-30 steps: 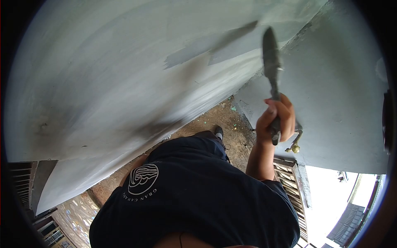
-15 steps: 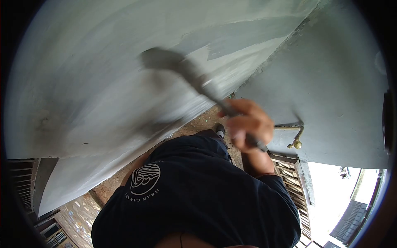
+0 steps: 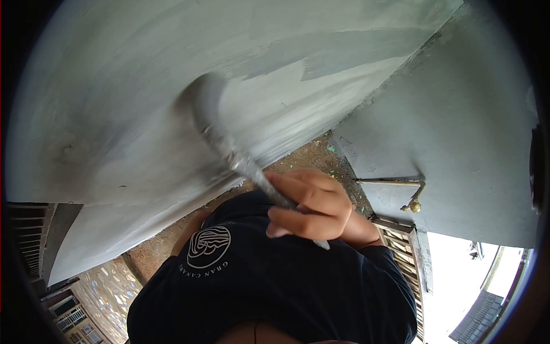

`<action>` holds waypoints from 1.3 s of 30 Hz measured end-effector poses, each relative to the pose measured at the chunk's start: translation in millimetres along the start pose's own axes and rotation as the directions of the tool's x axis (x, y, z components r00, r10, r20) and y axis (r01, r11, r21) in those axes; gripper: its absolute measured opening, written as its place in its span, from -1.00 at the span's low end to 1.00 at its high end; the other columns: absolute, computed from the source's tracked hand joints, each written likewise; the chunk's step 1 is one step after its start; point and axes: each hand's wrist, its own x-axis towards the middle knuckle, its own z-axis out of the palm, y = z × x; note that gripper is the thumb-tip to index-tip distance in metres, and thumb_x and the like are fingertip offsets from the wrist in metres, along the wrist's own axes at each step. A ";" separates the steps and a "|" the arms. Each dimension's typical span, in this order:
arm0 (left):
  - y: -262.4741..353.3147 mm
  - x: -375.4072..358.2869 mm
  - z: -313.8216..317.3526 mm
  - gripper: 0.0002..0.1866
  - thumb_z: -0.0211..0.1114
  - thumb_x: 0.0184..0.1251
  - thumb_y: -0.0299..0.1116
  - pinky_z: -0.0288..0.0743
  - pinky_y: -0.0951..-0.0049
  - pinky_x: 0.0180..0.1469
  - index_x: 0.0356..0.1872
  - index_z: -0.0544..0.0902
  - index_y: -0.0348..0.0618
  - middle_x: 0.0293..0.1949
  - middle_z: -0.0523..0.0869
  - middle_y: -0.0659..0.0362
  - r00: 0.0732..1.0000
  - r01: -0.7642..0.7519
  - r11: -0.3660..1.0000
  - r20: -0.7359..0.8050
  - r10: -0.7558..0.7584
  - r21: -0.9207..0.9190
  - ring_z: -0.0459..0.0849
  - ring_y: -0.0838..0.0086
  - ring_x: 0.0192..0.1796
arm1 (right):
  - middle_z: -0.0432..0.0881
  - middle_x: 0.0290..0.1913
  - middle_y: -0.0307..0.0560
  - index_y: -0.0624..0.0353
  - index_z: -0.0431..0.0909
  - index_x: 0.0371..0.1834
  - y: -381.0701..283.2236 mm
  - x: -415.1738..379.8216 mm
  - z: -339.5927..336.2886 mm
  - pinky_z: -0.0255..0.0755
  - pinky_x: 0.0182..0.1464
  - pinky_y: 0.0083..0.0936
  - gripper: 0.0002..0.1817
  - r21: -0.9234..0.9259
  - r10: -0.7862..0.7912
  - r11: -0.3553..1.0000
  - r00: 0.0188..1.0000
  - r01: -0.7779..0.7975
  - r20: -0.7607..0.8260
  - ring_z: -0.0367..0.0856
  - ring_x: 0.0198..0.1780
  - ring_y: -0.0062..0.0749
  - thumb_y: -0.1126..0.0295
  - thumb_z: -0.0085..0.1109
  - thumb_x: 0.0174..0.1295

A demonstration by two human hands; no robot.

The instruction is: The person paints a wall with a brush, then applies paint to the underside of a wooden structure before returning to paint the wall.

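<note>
The pale wall (image 3: 126, 132) bore grey streaks (image 3: 355, 49); the right hand (image 3: 314, 203) kept its grip wrapped firmly around a brush (image 3: 234, 156), its bristles (image 3: 205, 100) blurred.

Head-worn view, looking forward and down

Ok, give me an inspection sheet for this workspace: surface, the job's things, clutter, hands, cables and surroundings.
Surface: grey wall, with darker grey strokes toward the upper right.
Job's things: brush, its bristles blurred in front of the wall; contact unclear.
Clutter: small green bits on the brown ground.
Hands: right hand closed on the brush; left hand not in view.
Cables: thin dark cord at the neckline of the shirt; otherwise nothing seen.
Surroundings: brass-coloured tap by the adjoining wall; slatted frame below it in the picture.
</note>
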 end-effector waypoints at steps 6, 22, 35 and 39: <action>21.8 83.2 -25.2 -0.58 0.14 0.55 -0.02 0.64 0.09 -0.06 0.08 0.70 -0.14 -0.14 0.81 0.01 0.999 -0.022 1.000 -0.024 0.022 0.020 0.78 0.22 -0.20 | 0.72 -0.21 0.33 0.23 0.49 -0.17 6.0 -7.1 -40.8 0.65 -0.42 -0.42 -0.74 0.043 0.267 0.963 0.963 -0.265 -0.048 0.78 -0.35 -0.18 0.23 0.19 0.52; 114.2 167.4 -136.6 -0.65 0.19 0.52 -0.09 0.51 0.17 -0.28 0.00 0.70 -0.15 -0.32 0.74 0.09 0.896 0.414 0.560 0.213 -0.390 -0.718 0.66 0.35 -0.36 | 0.73 -0.20 0.29 0.24 0.68 -0.28 -3.2 7.8 -5.8 0.73 -0.25 -0.37 -0.65 0.030 -0.024 0.999 0.998 0.022 0.058 0.76 -0.31 -0.24 0.18 0.55 0.11; 45.9 72.5 -36.8 -0.63 0.17 0.52 -0.05 0.49 0.13 -0.45 -0.11 0.70 -0.17 -0.44 0.73 0.13 0.883 0.400 0.448 0.205 -0.423 -0.800 0.62 0.39 -0.55 | 0.73 -0.21 0.27 0.22 0.64 -0.19 -7.0 14.3 -4.1 0.73 -0.24 -0.28 -0.68 -0.198 0.030 0.980 0.997 -0.015 0.070 0.76 -0.31 -0.15 0.18 0.46 0.27; 44.9 64.9 -36.4 -0.63 0.17 0.52 -0.04 0.49 0.13 -0.44 -0.11 0.70 -0.16 -0.43 0.75 0.13 0.839 0.472 0.355 0.287 -0.463 -0.807 0.62 0.38 -0.56 | 0.75 -0.19 0.27 0.20 0.66 -0.20 -7.1 6.4 -8.4 0.74 -0.22 -0.29 -0.63 0.079 0.021 0.997 1.000 -0.023 0.015 0.79 -0.30 -0.15 0.10 0.48 0.24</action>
